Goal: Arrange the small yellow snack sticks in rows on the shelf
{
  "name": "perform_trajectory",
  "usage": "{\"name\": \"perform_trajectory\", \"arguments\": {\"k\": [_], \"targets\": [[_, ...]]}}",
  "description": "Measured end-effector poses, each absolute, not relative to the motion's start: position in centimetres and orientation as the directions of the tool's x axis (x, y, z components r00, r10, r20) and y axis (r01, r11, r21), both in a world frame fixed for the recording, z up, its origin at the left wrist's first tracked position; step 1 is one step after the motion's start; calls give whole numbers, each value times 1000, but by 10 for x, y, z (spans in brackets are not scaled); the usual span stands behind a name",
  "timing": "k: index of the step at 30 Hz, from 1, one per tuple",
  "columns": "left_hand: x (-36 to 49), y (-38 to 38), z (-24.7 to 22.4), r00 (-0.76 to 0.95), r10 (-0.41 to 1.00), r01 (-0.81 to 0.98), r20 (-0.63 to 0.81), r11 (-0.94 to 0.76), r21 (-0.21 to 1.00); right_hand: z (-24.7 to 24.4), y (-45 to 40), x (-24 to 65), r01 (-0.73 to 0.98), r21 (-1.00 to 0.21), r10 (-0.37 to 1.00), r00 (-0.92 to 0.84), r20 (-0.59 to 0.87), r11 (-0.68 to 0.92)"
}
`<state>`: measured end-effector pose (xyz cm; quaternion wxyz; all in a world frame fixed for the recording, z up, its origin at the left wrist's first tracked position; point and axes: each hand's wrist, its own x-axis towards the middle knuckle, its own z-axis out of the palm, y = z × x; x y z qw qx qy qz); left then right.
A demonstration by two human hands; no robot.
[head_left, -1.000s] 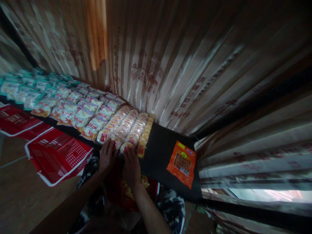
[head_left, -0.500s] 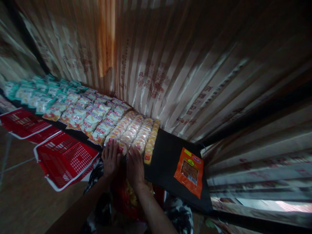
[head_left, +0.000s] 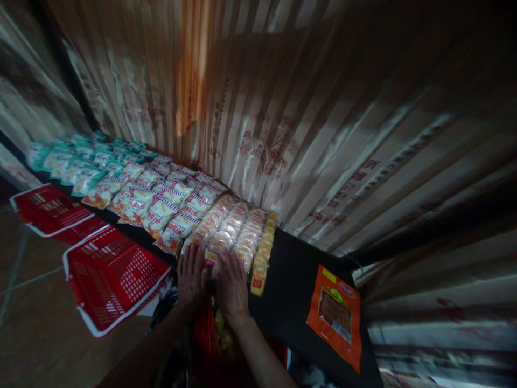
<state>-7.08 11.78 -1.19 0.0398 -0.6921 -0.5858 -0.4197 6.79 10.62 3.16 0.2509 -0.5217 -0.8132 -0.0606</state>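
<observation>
My left hand (head_left: 192, 276) lies with its fingers stretched over the front ends of the leftmost rows of round wrapped snacks (head_left: 225, 233). Beside it, my right hand (head_left: 231, 285) rests its extended fingers against the front of the middle rows. Both hands are open, palms down, touching the wrappers without gripping any. Right of these pale rows runs a single row of yellow-wrapped snacks (head_left: 263, 256), apart from my fingers. White snack bags with striped edges (head_left: 159, 213) lie in rows to the left of my left hand.
Green-and-white bags (head_left: 84, 172) fill the far left of the black shelf (head_left: 288, 269). An orange packet (head_left: 336, 315) lies at the right. Red baskets (head_left: 117, 275) stand on the floor at left. Below my hands is a red container with yellow packets (head_left: 223, 337). Printed curtains (head_left: 258, 134) hang behind.
The view has shifted, so the shelf goods sit lower and further right in the picture. My hands stay laid on the front of the snack rows.
</observation>
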Motion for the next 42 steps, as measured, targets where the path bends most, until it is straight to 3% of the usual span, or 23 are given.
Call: {"name": "perform_trajectory", "arguments": {"k": [9, 14, 24, 35, 42], "targets": [[-140, 167, 27, -271, 659, 877, 702, -131, 462, 64, 161, 20, 804, -200, 771, -417, 482, 560], [-168, 198, 34, -334, 679, 874, 654, -36, 484, 68, 205, -13, 773, -228, 772, -464, 435, 593], [-178, 228, 38, -338, 725, 901, 600, 65, 429, 89, 264, -65, 788, -342, 857, -446, 256, 512], [-185, 241, 32, -380, 719, 869, 582, 62, 491, 86, 280, -90, 718, -329, 787, -520, 333, 614], [-181, 240, 32, -409, 711, 860, 572, 90, 502, 81, 290, -80, 814, -436, 906, -242, 346, 384]]}}
